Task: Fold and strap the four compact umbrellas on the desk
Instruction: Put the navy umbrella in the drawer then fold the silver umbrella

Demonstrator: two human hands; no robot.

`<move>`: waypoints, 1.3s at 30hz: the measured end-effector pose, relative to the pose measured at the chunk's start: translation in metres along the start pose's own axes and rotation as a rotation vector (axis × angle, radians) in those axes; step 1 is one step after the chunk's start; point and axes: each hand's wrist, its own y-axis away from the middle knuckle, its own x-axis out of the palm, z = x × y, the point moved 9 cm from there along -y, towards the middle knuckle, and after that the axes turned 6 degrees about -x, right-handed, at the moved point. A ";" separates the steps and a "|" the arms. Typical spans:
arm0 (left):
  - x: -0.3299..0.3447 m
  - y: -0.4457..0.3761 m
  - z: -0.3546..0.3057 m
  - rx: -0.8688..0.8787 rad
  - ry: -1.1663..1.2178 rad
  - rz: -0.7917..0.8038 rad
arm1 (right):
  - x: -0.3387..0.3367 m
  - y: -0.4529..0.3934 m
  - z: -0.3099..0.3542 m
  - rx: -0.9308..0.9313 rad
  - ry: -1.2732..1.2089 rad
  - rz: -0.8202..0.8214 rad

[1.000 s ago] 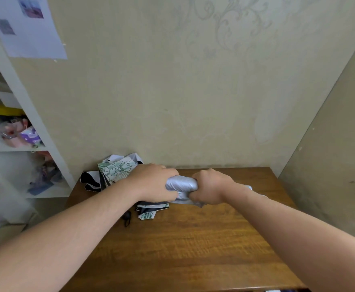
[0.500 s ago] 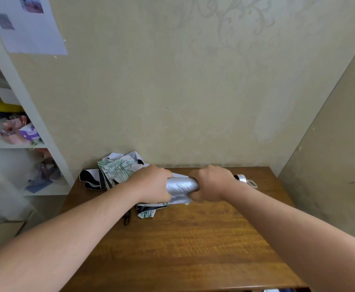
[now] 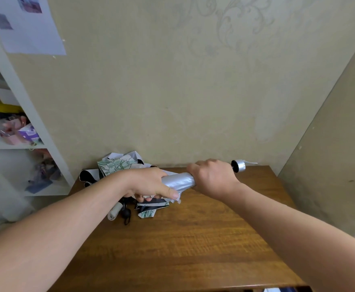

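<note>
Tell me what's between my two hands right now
In the head view, a short stretch of the rolled silver umbrella spans the gap between your left hand and right hand; both grip it above the desk.

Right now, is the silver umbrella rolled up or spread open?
Rolled up: silver umbrella forms a tight tube gripped by left hand and right hand.

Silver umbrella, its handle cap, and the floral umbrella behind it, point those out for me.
silver umbrella [image 3: 179, 180], head view, on the rolled canopy between the two hands.
handle cap [image 3: 239, 165], head view, on the silver end knob.
floral umbrella [image 3: 115, 164], head view, on the green-printed loose fabric near the wall.
</note>
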 end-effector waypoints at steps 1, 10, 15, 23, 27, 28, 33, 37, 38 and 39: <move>0.000 0.000 0.000 -0.004 -0.013 0.008 | -0.001 0.000 0.000 0.008 0.015 -0.011; -0.021 -0.009 -0.004 0.050 -0.757 -0.378 | 0.021 0.005 -0.003 0.198 -0.125 0.334; -0.014 -0.003 -0.026 0.234 -0.965 -0.663 | 0.030 0.007 -0.004 0.253 -0.343 0.479; -0.003 -0.008 -0.022 0.170 -0.814 -0.531 | 0.029 0.018 -0.009 0.173 -0.484 0.532; 0.000 -0.014 -0.010 0.071 -0.597 -0.381 | 0.007 0.010 0.002 0.007 -0.245 0.407; 0.000 -0.014 -0.009 0.046 -0.558 -0.353 | 0.002 0.008 0.009 -0.040 -0.193 0.378; 0.006 -0.009 0.004 -0.071 -0.253 -0.127 | 0.002 0.009 0.021 -0.115 -0.117 0.268; 0.023 -0.004 0.018 -0.135 -0.004 0.114 | 0.003 0.020 0.006 -0.102 -0.095 0.199; 0.025 -0.003 0.018 -0.131 0.008 0.129 | 0.004 0.021 0.007 -0.109 -0.094 0.201; 0.027 -0.004 0.017 -0.118 0.011 0.126 | 0.003 0.021 0.009 -0.109 -0.093 0.205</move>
